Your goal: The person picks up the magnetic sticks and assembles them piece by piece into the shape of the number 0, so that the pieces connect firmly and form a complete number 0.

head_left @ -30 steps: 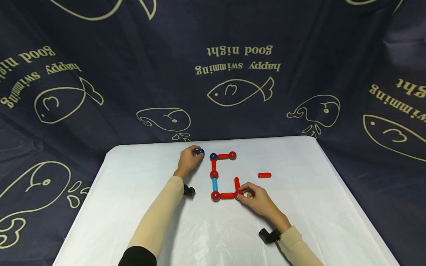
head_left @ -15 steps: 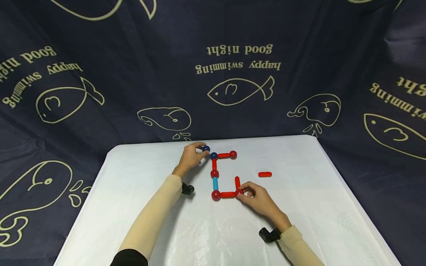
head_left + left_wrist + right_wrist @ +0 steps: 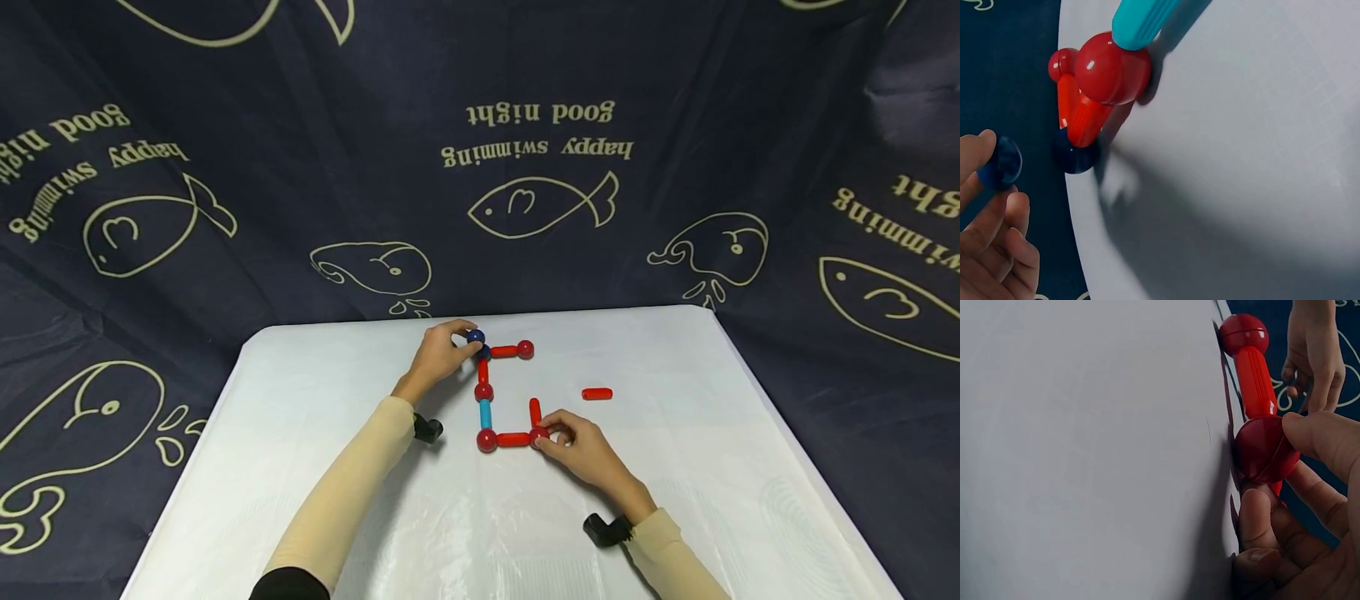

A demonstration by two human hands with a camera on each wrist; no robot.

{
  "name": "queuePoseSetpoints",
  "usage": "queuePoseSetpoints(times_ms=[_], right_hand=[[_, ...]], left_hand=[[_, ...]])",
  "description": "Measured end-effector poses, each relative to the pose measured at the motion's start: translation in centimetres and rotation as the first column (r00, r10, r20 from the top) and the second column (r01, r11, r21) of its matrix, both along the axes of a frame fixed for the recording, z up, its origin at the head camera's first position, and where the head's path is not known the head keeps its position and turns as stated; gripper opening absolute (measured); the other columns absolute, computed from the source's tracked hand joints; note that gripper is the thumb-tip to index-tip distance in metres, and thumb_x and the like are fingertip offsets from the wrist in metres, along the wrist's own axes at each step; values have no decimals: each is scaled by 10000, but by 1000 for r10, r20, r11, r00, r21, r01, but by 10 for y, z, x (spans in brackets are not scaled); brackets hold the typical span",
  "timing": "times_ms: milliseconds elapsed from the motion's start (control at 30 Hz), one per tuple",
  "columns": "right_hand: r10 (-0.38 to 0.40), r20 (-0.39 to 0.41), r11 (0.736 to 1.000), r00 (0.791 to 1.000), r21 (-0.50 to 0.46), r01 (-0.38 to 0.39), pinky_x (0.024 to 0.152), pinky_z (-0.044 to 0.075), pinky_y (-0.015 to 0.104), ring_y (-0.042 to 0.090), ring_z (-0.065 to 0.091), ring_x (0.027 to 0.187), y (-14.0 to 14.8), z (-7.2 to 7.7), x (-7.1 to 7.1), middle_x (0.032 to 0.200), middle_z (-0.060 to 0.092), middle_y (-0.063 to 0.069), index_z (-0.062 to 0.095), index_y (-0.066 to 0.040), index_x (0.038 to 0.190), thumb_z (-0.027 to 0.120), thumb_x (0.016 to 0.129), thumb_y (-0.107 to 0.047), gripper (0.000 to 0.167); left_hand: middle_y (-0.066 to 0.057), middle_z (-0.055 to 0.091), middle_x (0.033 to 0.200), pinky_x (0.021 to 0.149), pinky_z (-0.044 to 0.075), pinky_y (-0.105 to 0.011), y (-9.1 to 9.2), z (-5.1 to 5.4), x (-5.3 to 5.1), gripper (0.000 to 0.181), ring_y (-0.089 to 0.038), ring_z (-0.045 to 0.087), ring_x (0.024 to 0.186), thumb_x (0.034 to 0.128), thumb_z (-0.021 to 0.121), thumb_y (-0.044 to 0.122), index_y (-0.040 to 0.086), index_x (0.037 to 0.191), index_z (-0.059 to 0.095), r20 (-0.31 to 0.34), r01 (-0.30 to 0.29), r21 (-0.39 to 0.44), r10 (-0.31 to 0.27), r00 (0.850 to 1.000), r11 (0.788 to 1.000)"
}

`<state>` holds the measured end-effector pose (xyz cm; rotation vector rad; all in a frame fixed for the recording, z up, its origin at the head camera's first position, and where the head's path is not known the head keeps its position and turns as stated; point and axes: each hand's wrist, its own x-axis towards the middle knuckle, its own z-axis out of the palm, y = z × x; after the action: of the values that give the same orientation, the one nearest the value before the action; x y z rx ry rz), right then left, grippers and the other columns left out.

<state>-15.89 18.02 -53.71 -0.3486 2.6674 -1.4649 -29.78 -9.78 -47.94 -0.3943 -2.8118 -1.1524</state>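
Thumb and fingers of my left hand (image 3: 438,358) pinch a dark blue ball (image 3: 1001,164). In the head view it overlaps the dark blue corner ball (image 3: 1075,156); a gap between the two balls shows in the left wrist view. My right hand (image 3: 588,454) holds a red ball (image 3: 1264,450) at the near right corner of a figure of balls and rods. A short red rod (image 3: 535,410) points away from that ball. The figure's left side has a light blue rod (image 3: 485,414), a middle red ball (image 3: 483,392) and a red rod (image 3: 483,370).
One loose red rod (image 3: 597,393) lies right of the figure on the white table (image 3: 712,467). At the figure's far end, another red rod (image 3: 504,352) leads to a red ball (image 3: 526,349). Dark cloth (image 3: 547,275) with fish drawings hangs behind the table.
My left hand has moved right with the blue ball, from left of the corner ball to where the two overlap in view. My right hand has kept its place.
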Motion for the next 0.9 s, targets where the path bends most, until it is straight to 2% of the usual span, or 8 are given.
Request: queuePoseSetpoints(times_ms=[367, 633, 833, 900], right_hand=[[6, 23, 1000, 1000, 10, -6, 615, 407, 226, 78, 507, 666, 2, 1, 0, 766, 617, -25, 721, -174, 1090, 819, 892, -221, 226], [6, 13, 1000, 1000, -1, -6, 607, 405, 221, 68, 508, 667, 2, 0, -1, 792, 639, -30, 725, -174, 1088, 821, 890, -220, 225], [7, 3, 1000, 1000, -5, -7, 604, 398, 225, 74, 504, 664, 1, 1, 0, 752, 608, -13, 728, -165, 1078, 819, 891, -223, 216], [9, -5, 1000, 1000, -8, -9, 600, 400, 229, 79, 506, 661, 1, 1, -1, 747, 609, -2, 730, -148, 1074, 820, 891, -223, 218]], left_hand=[[-93, 741, 1178, 780, 568, -359, 7, -5, 7, 356, -233, 683, 837, 936, 776, 250, 129, 1266, 723, 10, 43, 52, -44, 999, 998], [-54, 740, 1107, 665, 529, -271, 17, -11, 14, 364, -175, 624, 751, 932, 785, 273, 144, 1265, 719, 52, 123, 76, -127, 991, 989], [-28, 743, 1095, 786, 523, -287, 26, -15, 21, 349, -222, 629, 914, 936, 778, 282, 155, 1257, 724, 57, 172, 55, -175, 983, 984], [-29, 747, 1102, 787, 516, -282, 30, -17, 22, 343, -219, 628, 922, 943, 770, 285, 159, 1258, 725, 63, 183, 40, -186, 981, 982]])
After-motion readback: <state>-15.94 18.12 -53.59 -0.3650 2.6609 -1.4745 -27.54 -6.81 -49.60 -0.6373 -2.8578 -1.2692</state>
